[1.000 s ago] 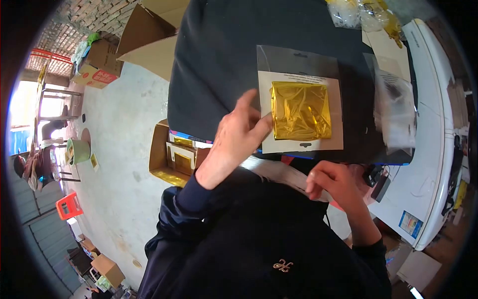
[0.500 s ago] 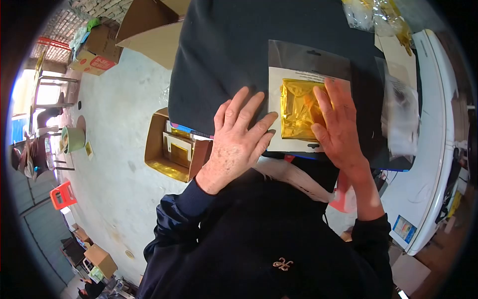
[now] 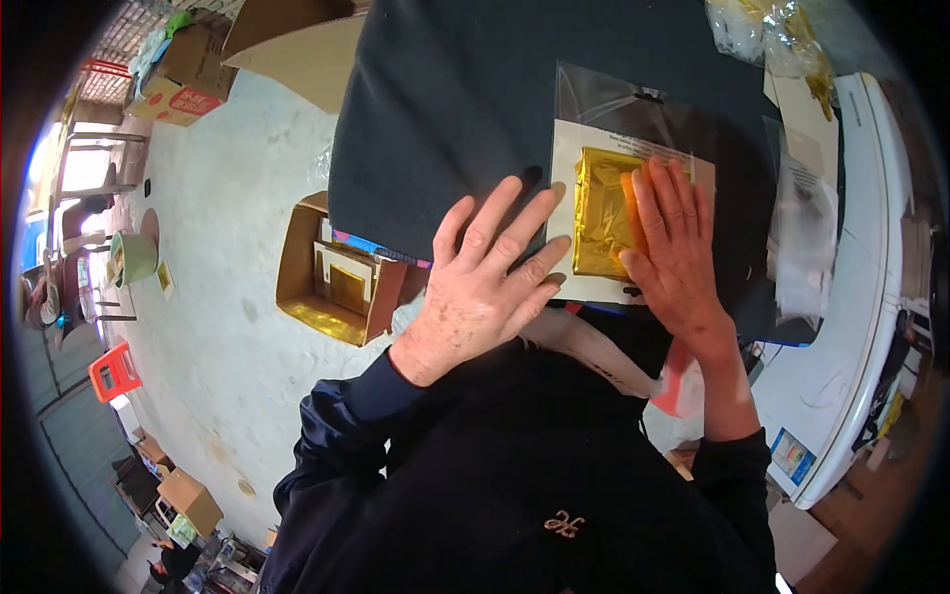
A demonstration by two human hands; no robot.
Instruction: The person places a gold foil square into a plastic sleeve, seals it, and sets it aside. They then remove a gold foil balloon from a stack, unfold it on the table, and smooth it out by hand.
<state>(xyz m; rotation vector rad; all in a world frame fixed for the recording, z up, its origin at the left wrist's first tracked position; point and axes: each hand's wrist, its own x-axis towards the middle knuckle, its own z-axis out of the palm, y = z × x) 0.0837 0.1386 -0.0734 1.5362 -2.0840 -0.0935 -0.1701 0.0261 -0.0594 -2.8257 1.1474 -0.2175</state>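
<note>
A clear plastic packet with a white card (image 3: 562,213) and a folded gold foil sheet (image 3: 600,213) lies on the dark cloth-covered table (image 3: 445,109). Flat on the right part of the foil rests my right hand (image 3: 678,243), its fingers stretched out and the thumb on the foil. My left hand (image 3: 485,277) is spread, its fingertips at the packet's left edge; whether they touch it is unclear. Neither hand grips anything.
Left of the table, an open cardboard box (image 3: 381,302) holds similar gold packets. Clear plastic sleeves (image 3: 804,238) lie at the table's right edge, beside a white appliance (image 3: 866,198). Larger cartons (image 3: 297,49) stand at the upper left. A red stool (image 3: 116,371) is far left.
The view has shifted slightly. My left hand's fingers have spread wider. My right hand's fingers have drawn closer together and lie flatter on the foil, which looks smoother.
</note>
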